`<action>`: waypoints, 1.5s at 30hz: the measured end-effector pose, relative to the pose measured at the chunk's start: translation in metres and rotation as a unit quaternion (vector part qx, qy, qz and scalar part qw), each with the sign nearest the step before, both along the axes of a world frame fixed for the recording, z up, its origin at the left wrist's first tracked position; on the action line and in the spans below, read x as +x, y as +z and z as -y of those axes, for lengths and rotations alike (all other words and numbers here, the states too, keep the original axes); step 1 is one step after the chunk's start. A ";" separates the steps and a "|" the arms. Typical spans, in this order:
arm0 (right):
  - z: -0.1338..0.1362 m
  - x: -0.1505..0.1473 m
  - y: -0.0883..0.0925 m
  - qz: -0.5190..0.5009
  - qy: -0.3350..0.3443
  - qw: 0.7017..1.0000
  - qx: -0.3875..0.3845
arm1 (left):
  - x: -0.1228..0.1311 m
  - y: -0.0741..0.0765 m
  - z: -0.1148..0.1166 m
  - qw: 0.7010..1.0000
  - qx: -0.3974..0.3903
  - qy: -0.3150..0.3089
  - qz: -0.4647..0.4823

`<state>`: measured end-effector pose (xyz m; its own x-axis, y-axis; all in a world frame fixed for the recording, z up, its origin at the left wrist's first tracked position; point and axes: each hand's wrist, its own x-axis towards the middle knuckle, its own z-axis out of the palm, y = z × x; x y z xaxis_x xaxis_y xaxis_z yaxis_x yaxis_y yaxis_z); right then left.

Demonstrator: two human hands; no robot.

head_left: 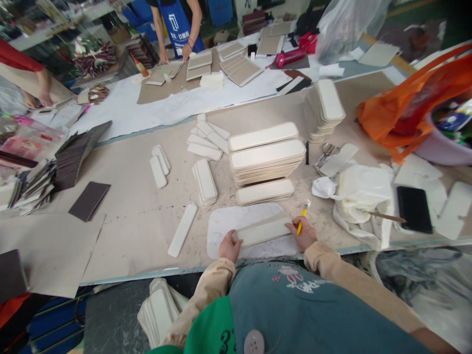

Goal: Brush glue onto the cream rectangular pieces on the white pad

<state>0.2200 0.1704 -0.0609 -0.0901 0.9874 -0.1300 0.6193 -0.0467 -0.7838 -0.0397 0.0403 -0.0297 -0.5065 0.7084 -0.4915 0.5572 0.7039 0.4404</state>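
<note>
A long pale strip (263,232) lies slantwise over a white marbled board (221,221) at the table's near edge. My left hand (230,246) pinches the strip's left end. At its right end, my right hand (304,234) grips the strip and also holds a yellow brush (300,223), its bristles pointing up and away. Just beyond the board sit stacks of similar long cream strips (267,155). Shorter cream pieces (204,182) are stacked to their left, and a single strip (183,230) lies left of the board.
To the right are a white wrapped bundle (363,189), scissors (329,150), a black phone (414,209) and an orange bag (416,105). Dark stacked sheets (75,155) stand at the left. A person in a blue apron (177,27) works across the table.
</note>
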 end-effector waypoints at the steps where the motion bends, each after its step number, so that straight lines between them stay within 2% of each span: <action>1: 0.000 0.000 -0.001 -0.003 -0.001 1.000 -0.002 | 0.000 0.000 0.000 1.000 0.004 -0.015 -0.005; 7: -0.004 0.001 -0.003 -0.023 -0.010 1.000 -0.016 | 0.000 -0.003 -0.001 0.998 0.009 -0.058 -0.019; 13: -0.009 0.000 -0.003 -0.030 -0.012 0.999 -0.006 | -0.002 -0.008 -0.002 0.997 0.017 -0.070 -0.027; 28: -0.016 0.005 -0.011 0.009 -0.019 1.000 -0.011 | 0.001 -0.004 -0.012 0.996 -0.009 -0.077 -0.038; 38: -0.021 0.012 -0.016 0.040 0.060 0.997 0.029 | 0.003 -0.006 -0.016 0.996 0.008 -0.068 -0.053; 45: -0.022 0.013 -0.015 0.049 0.084 0.995 0.035 | 0.004 -0.005 -0.018 0.998 -0.004 -0.050 -0.049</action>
